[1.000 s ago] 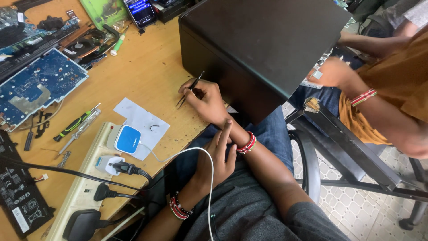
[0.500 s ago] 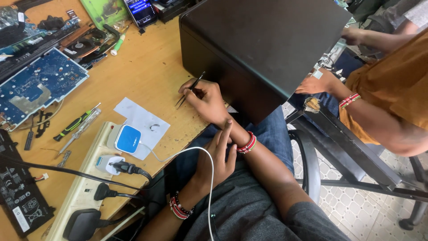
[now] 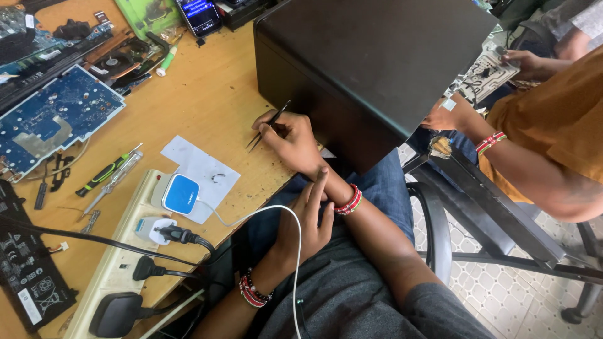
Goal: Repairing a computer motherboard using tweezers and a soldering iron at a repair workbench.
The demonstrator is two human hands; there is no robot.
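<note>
Change since the earlier look: the co-worker in the orange shirt [image 3: 553, 119] has lifted one hand [image 3: 531, 63] to a pale printed board [image 3: 487, 74]. The seated person's own hands have barely shifted.

Right hand [image 3: 294, 143]: closed in a pinch on thin black metal tweezers [image 3: 267, 127]. The wrist is cocked, knuckles up, with the heel near the table edge. The tweezers slant down to the left, their points close to the bare wooden table [image 3: 207, 100], just beside the lower front corner of the large matte black box [image 3: 370, 63].

Left hand [image 3: 306, 221]: open and holding nothing. It sits over the lap with fingers stretched upward, their tips touching the right wrist by its red bead bracelet [image 3: 349, 201], seemingly as a brace.

Step in hand, as judged: fine tweezer work at the foot of the box. I cannot tell whether the points hold anything. Any further move there calls for a steady wrist and a light pinch.

Nearby: a white paper scrap [image 3: 200, 172] carrying a small metal ring [image 3: 218, 178]; a blue-and-white square charger [image 3: 181, 193] on a cream power strip [image 3: 119, 263]; and a white cable [image 3: 286, 216] looping over the lap. A blue circuit board [image 3: 56, 119] lies well apart to the left.
</note>
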